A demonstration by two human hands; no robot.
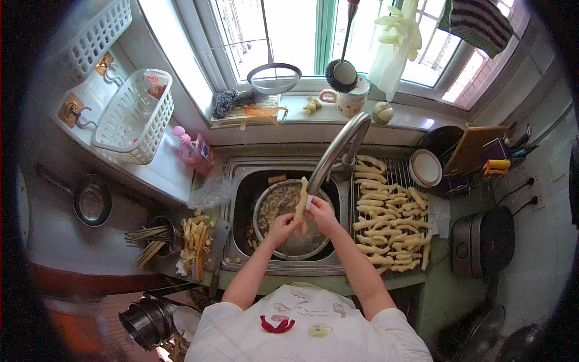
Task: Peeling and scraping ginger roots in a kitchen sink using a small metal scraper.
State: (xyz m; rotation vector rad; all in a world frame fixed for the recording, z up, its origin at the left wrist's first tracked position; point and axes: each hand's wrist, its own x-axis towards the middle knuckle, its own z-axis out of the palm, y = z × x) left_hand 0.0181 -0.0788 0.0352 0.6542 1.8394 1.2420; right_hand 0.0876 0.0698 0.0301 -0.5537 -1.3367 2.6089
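Note:
My left hand [283,229] grips the lower part of a long, pale, peeled ginger-like root [301,203], which stands roughly upright over the sink. Against its right side my right hand [320,213] holds a small white piece [309,202] whose kind I cannot tell. Both hands are above a round metal basin [260,212] of murky water with scraps, set in the steel sink [228,181]. The curved metal faucet [330,151] comes down just behind the root. Many similar pale roots [373,209] lie in rows on a wire rack [402,174] right of the sink.
Left of the sink lie a cleaver [219,240], a wooden-backed brush [199,260] and a pile of root pieces [190,231]. Chopsticks [151,235] stand in a holder. A pink pump bottle [194,151] is at the back left, a white bowl [425,167] and a dark appliance [483,242] at the right.

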